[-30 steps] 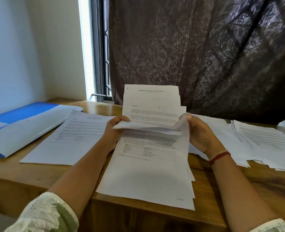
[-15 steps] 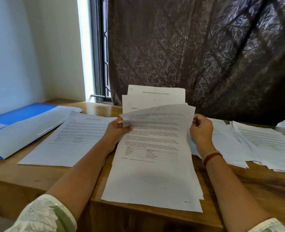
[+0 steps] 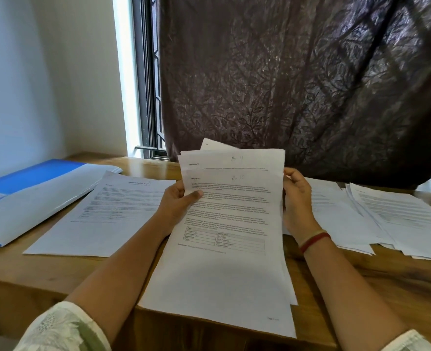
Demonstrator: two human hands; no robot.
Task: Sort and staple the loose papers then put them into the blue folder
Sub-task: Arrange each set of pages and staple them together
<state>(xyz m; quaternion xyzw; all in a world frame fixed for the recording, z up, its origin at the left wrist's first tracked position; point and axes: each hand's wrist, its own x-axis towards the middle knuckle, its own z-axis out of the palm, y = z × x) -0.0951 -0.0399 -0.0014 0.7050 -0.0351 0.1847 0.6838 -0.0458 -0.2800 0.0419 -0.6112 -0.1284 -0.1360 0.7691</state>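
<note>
A sheaf of printed papers (image 3: 230, 224) stands tilted up in front of me, its lower edge resting on the wooden table (image 3: 399, 279). My left hand (image 3: 176, 206) grips its left edge, thumb across the front page. My right hand (image 3: 296, 198) holds the right edge. The front page carries handwriting "B-10"; the page behind shows "B-11". The blue folder (image 3: 29, 196) lies at the far left with white sheets on it. No stapler is in view.
A separate printed sheet (image 3: 108, 214) lies flat between the folder and my left arm. Several loose sheets (image 3: 386, 219) are fanned out at the right. A dark curtain (image 3: 298, 79) and a window frame stand behind the table.
The folded-over top page has been flattened and the sheaf is now held more upright and squared. My right hand moved from under the page to the right edge.
</note>
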